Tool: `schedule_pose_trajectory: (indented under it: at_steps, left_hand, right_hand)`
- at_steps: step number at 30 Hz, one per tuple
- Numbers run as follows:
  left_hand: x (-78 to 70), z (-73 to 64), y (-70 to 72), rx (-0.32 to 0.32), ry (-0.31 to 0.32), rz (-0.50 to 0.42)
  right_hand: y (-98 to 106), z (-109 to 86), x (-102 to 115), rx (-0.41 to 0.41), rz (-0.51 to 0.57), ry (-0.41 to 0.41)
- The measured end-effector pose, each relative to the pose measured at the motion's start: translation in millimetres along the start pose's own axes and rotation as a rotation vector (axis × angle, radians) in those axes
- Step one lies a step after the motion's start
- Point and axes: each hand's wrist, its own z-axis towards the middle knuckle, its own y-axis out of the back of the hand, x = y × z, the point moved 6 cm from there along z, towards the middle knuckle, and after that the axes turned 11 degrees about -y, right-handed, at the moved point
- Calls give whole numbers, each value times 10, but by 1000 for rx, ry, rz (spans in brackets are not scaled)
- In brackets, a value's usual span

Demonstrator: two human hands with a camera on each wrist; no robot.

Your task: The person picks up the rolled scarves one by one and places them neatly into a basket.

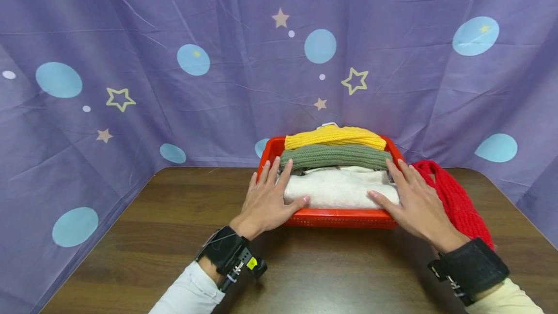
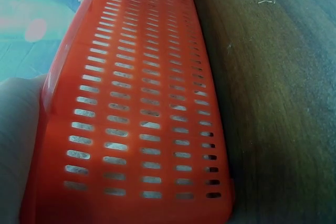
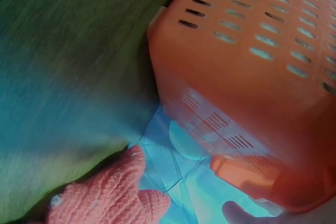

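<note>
A red plastic basket (image 1: 340,213) with slotted walls holds folded knitwear. A fluffy white roll (image 1: 335,190) lies at its front, a green ribbed knit (image 1: 340,157) behind that, and a yellow ribbed knit (image 1: 333,136) at the back. My left hand (image 1: 270,202) lies over the basket's front left corner, fingers spread and straight, thumb along the front rim. On the opposite side, my right hand (image 1: 416,202) spreads over the right rim, its thumb reaching onto the white roll. The left wrist view shows the basket's perforated wall (image 2: 52,150) close up.
A red knitted piece (image 1: 462,205) lies on the wooden table (image 1: 183,236) to the right of the basket, beside my right hand. Behind the table hangs a purple curtain (image 1: 244,91) with stars and blue dots.
</note>
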Motion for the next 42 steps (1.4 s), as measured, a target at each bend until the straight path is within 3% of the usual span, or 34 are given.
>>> schedule_pose_trajectory:
  at_steps: [42]
  left_hand:
    - [-8,4,7,0,-12,-2]
  right_hand:
    - [6,-5,3,8,-1,0]
